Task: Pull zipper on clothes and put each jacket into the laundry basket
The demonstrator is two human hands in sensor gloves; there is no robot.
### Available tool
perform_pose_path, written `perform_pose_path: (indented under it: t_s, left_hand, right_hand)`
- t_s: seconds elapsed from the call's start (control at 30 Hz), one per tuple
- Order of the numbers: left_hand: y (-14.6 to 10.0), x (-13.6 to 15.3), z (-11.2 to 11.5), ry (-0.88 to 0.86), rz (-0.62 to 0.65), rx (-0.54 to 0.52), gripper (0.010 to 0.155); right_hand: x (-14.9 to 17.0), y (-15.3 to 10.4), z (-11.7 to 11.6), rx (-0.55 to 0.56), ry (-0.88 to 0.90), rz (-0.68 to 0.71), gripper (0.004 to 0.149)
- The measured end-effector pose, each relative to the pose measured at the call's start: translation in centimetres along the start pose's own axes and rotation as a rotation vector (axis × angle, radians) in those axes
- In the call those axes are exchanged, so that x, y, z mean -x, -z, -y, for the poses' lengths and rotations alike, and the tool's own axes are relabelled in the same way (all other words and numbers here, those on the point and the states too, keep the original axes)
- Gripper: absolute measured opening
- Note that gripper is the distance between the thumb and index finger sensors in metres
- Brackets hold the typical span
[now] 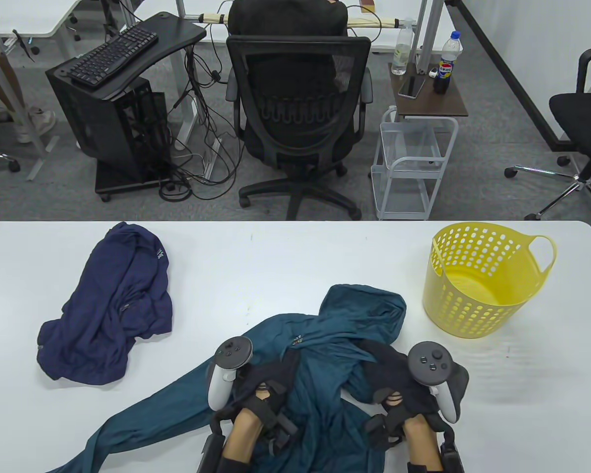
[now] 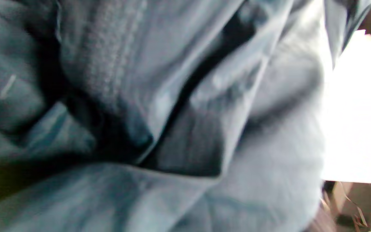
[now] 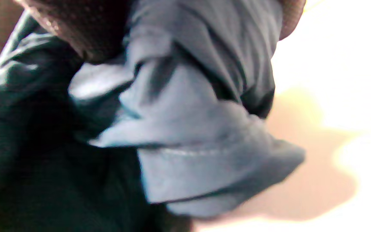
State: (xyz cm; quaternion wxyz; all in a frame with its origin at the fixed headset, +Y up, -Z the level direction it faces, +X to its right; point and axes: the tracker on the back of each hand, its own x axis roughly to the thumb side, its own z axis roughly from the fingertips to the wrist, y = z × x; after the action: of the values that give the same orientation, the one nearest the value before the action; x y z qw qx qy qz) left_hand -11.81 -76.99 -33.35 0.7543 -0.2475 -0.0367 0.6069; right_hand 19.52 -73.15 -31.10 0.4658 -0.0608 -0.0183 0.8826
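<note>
- Under both hands, at the table's near edge, the teal jacket [image 1: 325,345] lies spread, its sleeve cut off at the bottom; no zipper can be made out in any view.
- Both wrist views are blurred, filled with teal folds.
- Left hand [image 1: 268,382] rests on the jacket; whether its fingers grip cloth cannot be told.
- Right hand [image 1: 399,382] has fingers curled over a bunched fold of the teal jacket, seemingly holding it.
- Navy jacket [image 1: 111,305] lies crumpled, well apart to the left.
- Yellow laundry basket [image 1: 477,281] stands upright just right of the teal hood.
- Beyond the table [image 1: 276,256] stands an office chair [image 1: 298,113].
</note>
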Motion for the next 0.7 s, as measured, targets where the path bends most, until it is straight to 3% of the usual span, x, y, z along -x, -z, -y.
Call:
perform_pose_path:
  t_s: [0.17, 0.3, 0.37, 0.47, 0.5, 0.57, 0.63, 0.7]
  left_hand:
    - [-1.1, -1.1, -0.3, 0.079, 0.008, -0.125, 0.064]
    - [-2.2, -2.2, -0.2, 0.170, -0.003, -0.261, 0.064]
    - [-3.3, -3.6, 0.0, 0.329, 0.035, -0.412, 0.076]
    - [-5.2, -6.4, 1.2, 0.629, 0.210, -0.568, 0.091]
    - [-5.9, -7.7, 2.4, 0.787, 0.326, -0.589, 0.092]
    - [-6.4, -9.3, 5.0, 1.005, 0.475, -0.516, 0.094]
    - [-5.8, -9.7, 7.4, 1.121, 0.471, -0.465, 0.098]
    - [-4.5, -9.5, 8.7, 1.203, 0.386, -0.459, 0.091]
  right_hand:
    - [-0.7, -0.8, 2.3, 0.100, 0.061, 0.062, 0.039]
    - [-1.7, -1.4, 2.6, 0.125, 0.044, 0.116, 0.040]
    - [-2.2, -1.6, 2.5, 0.097, 0.050, 0.138, 0.041]
    - [-2.8, -1.7, 2.1, 0.065, 0.040, 0.187, 0.042]
    - [-3.1, -1.7, 1.8, 0.038, 0.033, 0.206, 0.042]
    - [-3.6, -1.7, 1.2, -0.006, 0.030, 0.246, 0.042]
    - [-4.1, -1.8, 0.5, -0.083, 0.033, 0.295, 0.041]
    - [-4.6, -1.9, -0.1, -0.198, 0.072, 0.352, 0.042]
